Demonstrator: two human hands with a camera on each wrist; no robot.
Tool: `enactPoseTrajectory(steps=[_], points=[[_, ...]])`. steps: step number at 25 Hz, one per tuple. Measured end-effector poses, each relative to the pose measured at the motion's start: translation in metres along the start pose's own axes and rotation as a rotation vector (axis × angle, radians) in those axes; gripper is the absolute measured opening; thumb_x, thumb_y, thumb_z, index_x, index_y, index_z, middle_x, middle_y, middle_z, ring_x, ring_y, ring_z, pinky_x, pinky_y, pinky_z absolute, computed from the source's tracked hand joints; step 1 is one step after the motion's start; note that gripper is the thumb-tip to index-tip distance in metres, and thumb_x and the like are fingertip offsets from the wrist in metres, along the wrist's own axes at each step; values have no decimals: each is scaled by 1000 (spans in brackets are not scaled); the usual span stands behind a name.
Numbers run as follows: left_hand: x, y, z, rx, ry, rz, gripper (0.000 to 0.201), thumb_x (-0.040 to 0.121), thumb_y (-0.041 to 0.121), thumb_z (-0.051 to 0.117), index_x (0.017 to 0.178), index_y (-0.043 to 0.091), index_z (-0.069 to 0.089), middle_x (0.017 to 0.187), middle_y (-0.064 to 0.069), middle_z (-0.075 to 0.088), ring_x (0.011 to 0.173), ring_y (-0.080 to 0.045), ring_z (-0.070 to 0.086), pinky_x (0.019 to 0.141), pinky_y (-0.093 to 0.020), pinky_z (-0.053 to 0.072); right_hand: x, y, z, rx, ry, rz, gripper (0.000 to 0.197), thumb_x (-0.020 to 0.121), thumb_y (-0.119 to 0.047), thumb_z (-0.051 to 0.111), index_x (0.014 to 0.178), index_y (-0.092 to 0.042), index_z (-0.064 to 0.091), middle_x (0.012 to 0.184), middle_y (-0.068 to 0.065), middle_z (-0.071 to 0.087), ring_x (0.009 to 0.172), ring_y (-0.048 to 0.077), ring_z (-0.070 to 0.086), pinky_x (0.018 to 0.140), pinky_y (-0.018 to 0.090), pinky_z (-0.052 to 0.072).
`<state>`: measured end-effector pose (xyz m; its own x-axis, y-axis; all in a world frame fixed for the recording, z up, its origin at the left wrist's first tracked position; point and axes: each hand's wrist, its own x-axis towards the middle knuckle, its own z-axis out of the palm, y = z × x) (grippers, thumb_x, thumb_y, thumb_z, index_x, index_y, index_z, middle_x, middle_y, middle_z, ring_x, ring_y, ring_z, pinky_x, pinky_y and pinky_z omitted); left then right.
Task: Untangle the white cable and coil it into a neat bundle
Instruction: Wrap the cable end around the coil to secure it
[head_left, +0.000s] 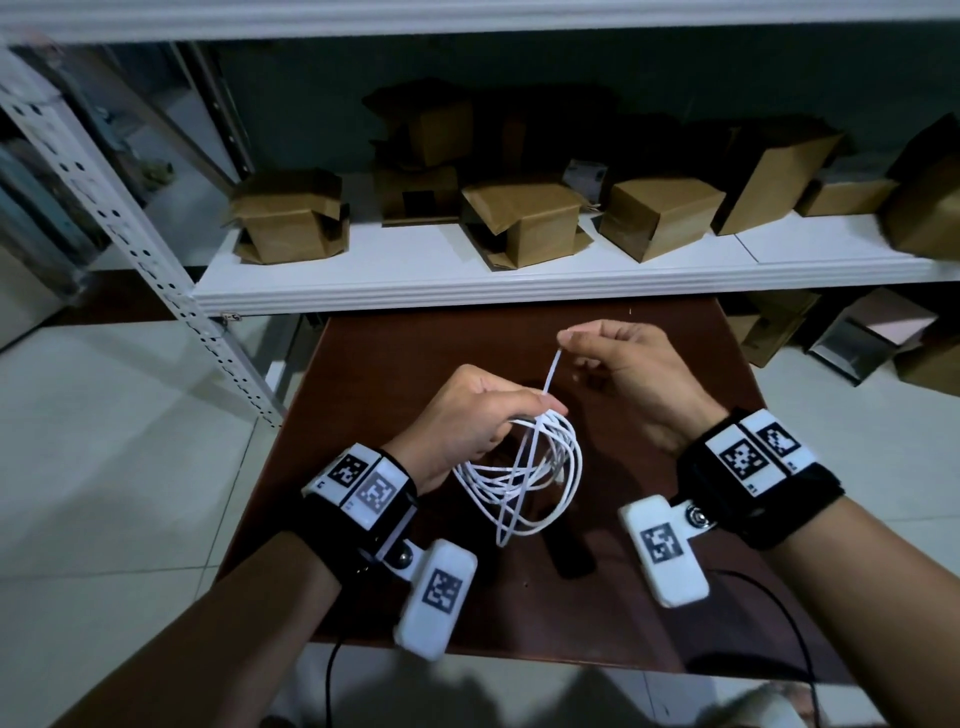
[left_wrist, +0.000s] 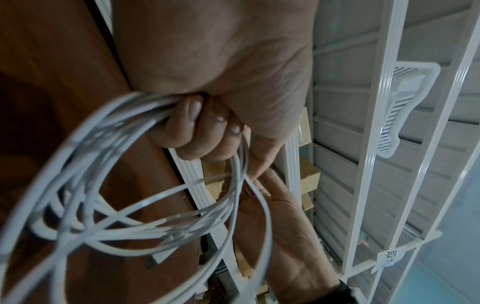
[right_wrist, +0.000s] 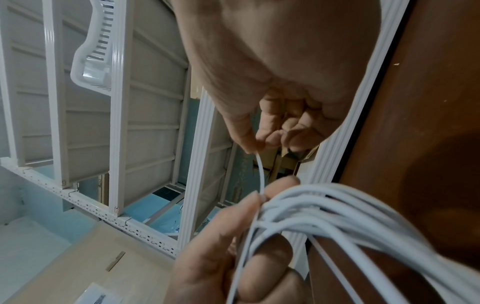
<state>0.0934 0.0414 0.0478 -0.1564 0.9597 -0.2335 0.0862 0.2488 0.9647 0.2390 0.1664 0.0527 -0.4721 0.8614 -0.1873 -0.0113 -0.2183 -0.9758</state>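
While most of the white cable (head_left: 524, 470) hangs gathered in loops, one short strand runs free between the two hands. Left hand (head_left: 470, 415): fingers curled round the top of the loops, bunching them in the fist; the left wrist view shows the fingertips (left_wrist: 193, 115) folded over the strands. Right hand (head_left: 621, 364): thumb and forefinger pressed together on the strand's upper end, the other fingers curled in. The right wrist view confirms the pinch and the strand running down to the left hand's bundle.

Position: the cable is held in the air above the dark brown table (head_left: 727, 395), roughly over its middle, nearer the far edge than the near one. The lowest loops hang toward the surface; cannot tell whether they touch it. A dark object (head_left: 571, 558) lies on the table under the loops, identity unclear.

Progress, as a judgement: well along. No knots visible; the bulk is already in loops of similar size. The loops are not yet neat, though: they cross each other and splay at the bottom, some hanging lower than others. What seems left is to lay in or wrap the last free strand, then even up the loops and set the bundle down.

Surroundings: a white shelf (head_left: 467, 291) beyond the table's far edge carries several cardboard boxes (head_left: 524, 218). Marker-tagged wrist bands on both arms.
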Motion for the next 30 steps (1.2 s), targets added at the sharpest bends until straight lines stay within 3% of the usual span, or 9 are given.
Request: enactPoseTrajectory(steps=[2,4,6,12,16,20,25,28,30], points=[[2,-1,-2,-23,21,12,19,99,18,66,94,11,84,49,4,30,41,-7,21,40,-19,17,-4,3,3,26,-104,50,23,88,-10,77,107,1,70,72,2,65,64,9,57,66,24,48],[5,-3,-2,-34,32,19,26,98,19,68,75,16,80,51,1,29,42,-9,20,41,-20,15,-11,7,7,-40,-219,54,21,89,-9,76,104,4,70,80,13,65,69,14,61,67,21,51],[6,-6,-2,-17,35,12,34,99,19,68,65,20,75,51,1,30,42,-8,21,40,-19,16,-13,10,9,-79,-238,18,18,89,-7,75,98,7,69,80,16,65,68,14,63,65,19,52],[7,-7,-3,11,-46,-24,21,100,28,67,106,17,83,54,2,27,46,-9,20,42,-22,15,-8,10,8,-128,-120,-21,9,84,4,77,79,4,69,73,12,66,66,12,61,70,21,50],[4,-9,0,72,-119,-65,21,99,26,65,104,17,83,56,0,25,47,-11,19,43,-22,14,-5,7,2,-99,4,-40,7,87,4,74,87,7,68,63,-1,65,59,0,60,66,14,47],[3,-12,6,63,-125,-49,21,100,27,66,104,17,84,57,-1,26,48,-13,19,43,-23,16,-5,-1,-6,-50,65,-74,19,89,-2,75,100,12,69,74,9,61,57,2,57,60,11,46],[6,-8,1,2,-76,-24,21,99,27,65,103,19,84,56,0,25,49,-12,18,45,-23,13,-8,1,0,-78,-134,43,25,89,-20,78,94,2,69,72,11,57,56,11,52,55,18,44],[7,-7,-4,-30,-39,-13,20,99,28,66,93,22,85,55,1,27,49,-12,18,46,-23,13,-9,8,6,-117,-237,41,22,88,-13,77,90,6,68,71,12,63,57,9,59,59,17,48],[7,-8,-4,-33,-40,-6,21,99,30,67,97,20,85,54,1,28,49,-12,18,45,-22,14,-9,10,8,-128,-223,19,22,87,-10,78,92,9,68,69,11,63,56,7,59,58,16,48]])
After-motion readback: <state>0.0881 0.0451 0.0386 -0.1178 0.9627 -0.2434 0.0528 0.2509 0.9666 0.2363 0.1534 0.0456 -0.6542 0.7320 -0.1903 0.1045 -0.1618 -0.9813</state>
